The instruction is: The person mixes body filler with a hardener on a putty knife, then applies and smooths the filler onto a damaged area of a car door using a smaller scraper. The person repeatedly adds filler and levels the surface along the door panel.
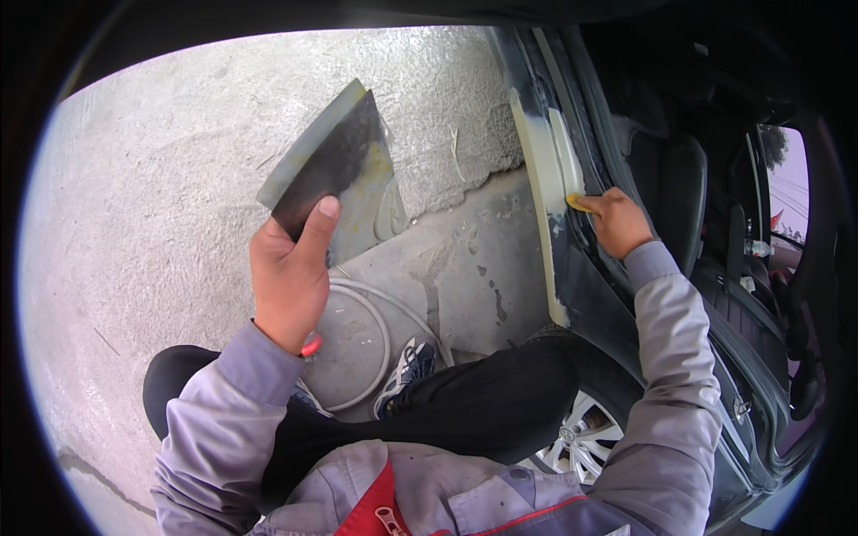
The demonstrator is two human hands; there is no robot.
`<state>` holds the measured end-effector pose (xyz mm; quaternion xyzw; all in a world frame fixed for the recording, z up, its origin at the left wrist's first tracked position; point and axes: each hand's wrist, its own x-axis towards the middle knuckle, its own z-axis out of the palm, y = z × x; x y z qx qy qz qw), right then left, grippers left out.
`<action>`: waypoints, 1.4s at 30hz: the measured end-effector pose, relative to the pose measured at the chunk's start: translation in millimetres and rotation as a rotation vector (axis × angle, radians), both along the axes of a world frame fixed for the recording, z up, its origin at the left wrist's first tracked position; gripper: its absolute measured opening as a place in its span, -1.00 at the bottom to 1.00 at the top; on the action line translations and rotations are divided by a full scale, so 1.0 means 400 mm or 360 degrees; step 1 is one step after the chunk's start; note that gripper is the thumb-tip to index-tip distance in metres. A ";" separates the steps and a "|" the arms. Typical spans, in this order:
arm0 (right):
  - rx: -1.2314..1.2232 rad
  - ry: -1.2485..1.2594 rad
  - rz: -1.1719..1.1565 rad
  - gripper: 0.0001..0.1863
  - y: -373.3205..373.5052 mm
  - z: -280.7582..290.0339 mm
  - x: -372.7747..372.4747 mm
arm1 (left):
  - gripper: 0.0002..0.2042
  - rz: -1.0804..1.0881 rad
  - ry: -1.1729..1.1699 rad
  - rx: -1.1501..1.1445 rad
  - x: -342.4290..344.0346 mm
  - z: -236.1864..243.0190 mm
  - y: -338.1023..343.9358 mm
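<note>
My left hand (293,272) is closed on a flat putty board (323,165), thumb across its dark face. Yellowish filler smears mark the board's lower right, and a grey-green strip runs along its upper left edge. Between the fingers of my right hand (620,225) is a small yellow putty spreader (580,204). Its edge meets the car's body pillar at the door opening, beside a pale cream band of filler (540,147). The filler runs down the pillar and along the lower panel edge.
The dark car interior with a seat (684,196) lies beyond the opening at right. Below the pillar is a wheel (585,438) with a silver rim. A pale hose (380,326) loops on the concrete floor (161,196) near my shoe (407,371).
</note>
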<state>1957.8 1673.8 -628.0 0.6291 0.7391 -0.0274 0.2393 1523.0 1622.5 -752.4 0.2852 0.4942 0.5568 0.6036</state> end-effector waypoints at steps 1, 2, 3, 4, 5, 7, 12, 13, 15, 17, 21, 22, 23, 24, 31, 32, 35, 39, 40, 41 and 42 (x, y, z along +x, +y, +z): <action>-0.0020 -0.0012 0.0030 -0.62 0.000 0.004 -0.002 | -0.77 -0.0008 0.0010 -0.0013 -0.001 0.000 0.000; -0.0048 -0.0038 0.0031 -0.62 0.000 0.008 -0.003 | -0.76 -0.0016 0.0014 -0.0021 -0.001 0.001 0.000; -0.0073 -0.0075 0.0018 -0.62 0.004 0.014 -0.005 | -0.76 -0.0013 0.0023 -0.0068 -0.002 0.001 0.001; -0.0116 -0.0126 -0.0014 -0.62 0.008 0.019 -0.005 | -0.76 -0.0004 -0.0004 -0.0003 -0.002 0.001 0.001; -0.0157 -0.0190 -0.0060 -0.62 0.014 0.026 -0.005 | -0.76 0.0015 -0.0026 0.0022 -0.001 0.002 0.001; -0.0195 -0.0219 -0.0077 -0.62 0.031 0.040 -0.003 | -0.76 0.0024 -0.0049 0.0051 0.001 0.003 0.000; 0.0099 0.0020 0.0029 -0.64 0.094 0.042 0.015 | -0.76 0.0044 -0.0049 0.0058 -0.002 0.005 -0.001; 0.0202 0.0077 0.0033 -0.66 0.105 0.032 0.018 | -0.77 0.0028 -0.0019 0.0028 -0.003 0.006 0.000; 0.0283 0.0151 0.0106 -0.66 0.135 0.012 0.025 | -0.77 0.0006 0.0041 -0.0044 -0.007 0.008 0.000; 0.0359 0.0179 0.0160 -0.67 0.163 -0.009 0.029 | -0.77 0.0011 0.0060 -0.0026 -0.007 0.010 0.000; 0.0466 0.0183 0.0261 -0.66 0.225 -0.043 0.028 | -0.77 0.0054 0.0062 0.0003 -0.001 0.010 0.000; 0.0471 0.0170 0.0256 -0.66 0.241 -0.048 0.025 | -0.77 0.0059 0.0034 0.0016 0.000 0.009 0.000; 0.0493 0.0178 0.0280 -0.66 0.255 -0.053 0.022 | -0.77 0.0077 0.0020 0.0026 0.002 0.008 0.000; 0.0503 0.0173 0.0278 -0.66 0.269 -0.058 0.017 | -0.78 0.0097 0.0005 0.0033 0.001 0.007 0.000; 0.0521 0.0136 0.0430 -0.62 0.318 -0.078 0.003 | -0.78 0.0059 -0.0031 0.0038 -0.006 0.000 -0.001; 0.0508 0.0105 0.0363 -0.62 0.321 -0.080 0.004 | -0.78 0.0059 -0.0024 0.0040 -0.006 0.000 -0.001; 0.0535 0.0117 0.0313 -0.62 0.332 -0.088 0.004 | -0.78 0.0068 -0.0025 0.0024 -0.006 -0.002 -0.002; 0.0566 0.0132 0.0309 -0.61 0.352 -0.096 -0.005 | -0.72 -0.0050 0.0026 -0.0047 -0.013 -0.008 -0.005; 0.0549 0.0104 0.0301 -0.61 0.356 -0.096 -0.008 | -0.72 -0.0047 0.0016 -0.0034 -0.013 -0.009 -0.005; 0.0528 0.0073 0.0291 -0.60 0.361 -0.096 -0.012 | -0.73 -0.0044 0.0004 -0.0022 -0.014 -0.011 -0.005; 0.0493 0.0033 0.0270 -0.60 0.364 -0.095 -0.014 | -0.73 -0.0043 0.0004 -0.0037 -0.014 -0.013 -0.005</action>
